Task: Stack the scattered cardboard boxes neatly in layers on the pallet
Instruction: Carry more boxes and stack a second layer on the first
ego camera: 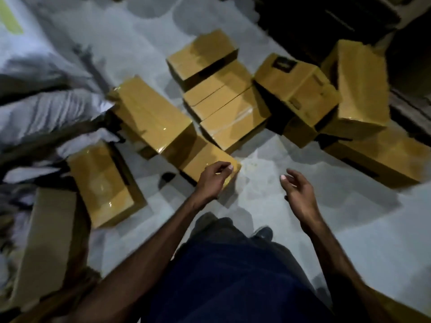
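None stacked in view, no pallet visible; judged barely begun | cardboard boxes (224,96) lie scattered and tilted on grey floor (268,159), tan, tape-glossy, some overlapping | left hand (213,180) loosely curled over nearest box (205,159), contact unclear | right hand (297,190) released, empty

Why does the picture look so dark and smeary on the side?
Head view: dim light, with dark shadows at the top right; the left edge is smeared by motion blur; glare shines off the taped box; the wide lens bends the edges; both hands, left hand and right hand, look fairly sharp.
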